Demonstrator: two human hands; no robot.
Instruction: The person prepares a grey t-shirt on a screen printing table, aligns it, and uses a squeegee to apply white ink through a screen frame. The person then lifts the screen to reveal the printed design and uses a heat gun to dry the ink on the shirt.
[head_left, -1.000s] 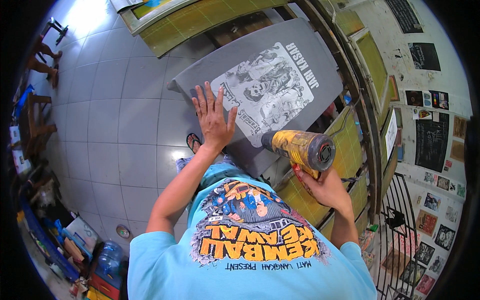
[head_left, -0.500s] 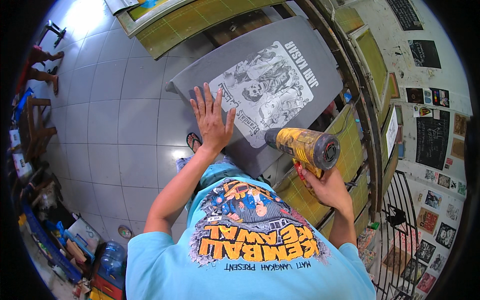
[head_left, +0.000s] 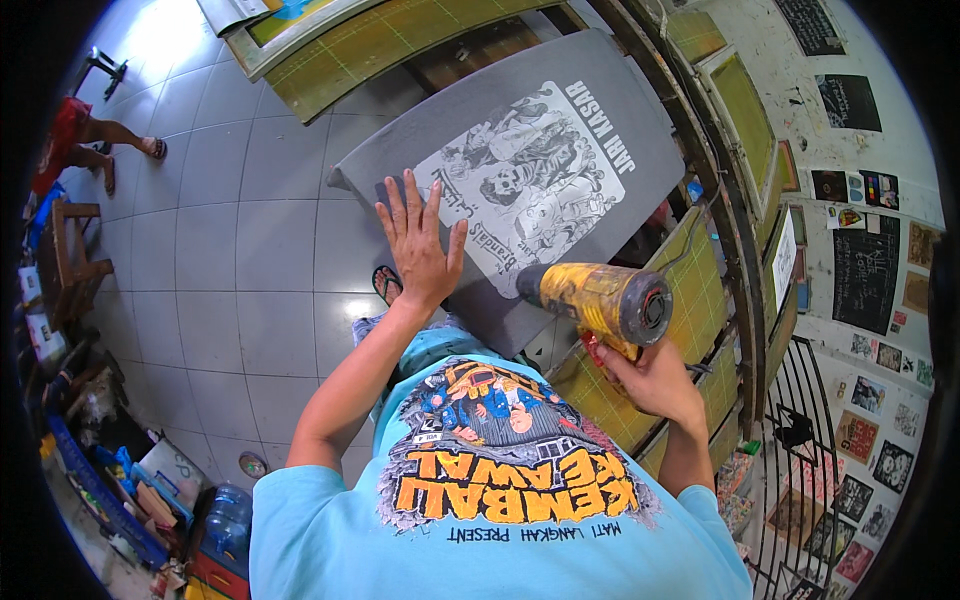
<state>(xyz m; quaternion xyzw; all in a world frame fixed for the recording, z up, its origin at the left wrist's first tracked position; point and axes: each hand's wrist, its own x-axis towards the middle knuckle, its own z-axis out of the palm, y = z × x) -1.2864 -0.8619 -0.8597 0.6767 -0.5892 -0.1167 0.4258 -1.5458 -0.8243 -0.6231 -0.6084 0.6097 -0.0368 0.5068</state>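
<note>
A grey T-shirt (head_left: 640, 130) is spread flat over a board in front of me, with a white and black printed picture (head_left: 540, 190) on it. My left hand (head_left: 420, 245), fingers stretched and apart, is at the print's near left edge; whether the palm presses on the cloth I cannot tell. In my right hand (head_left: 655, 380) is a yellow and black heat gun (head_left: 590, 300), gripped by its handle. Its dark nozzle points left, close to the print's near corner.
Yellow-green boards with grid lines (head_left: 390, 60) stand beyond and to the right of the shirt. A cable (head_left: 690, 240) runs behind the heat gun. On the left are a wooden stool (head_left: 75, 250), a person's legs (head_left: 115, 135) and a water jug (head_left: 228, 520). A black rack (head_left: 800, 440) stands right.
The heat gun has shifted slightly left, its nozzle nearer the print's corner. My left hand has barely moved. At far left the other person has stepped further into view.
</note>
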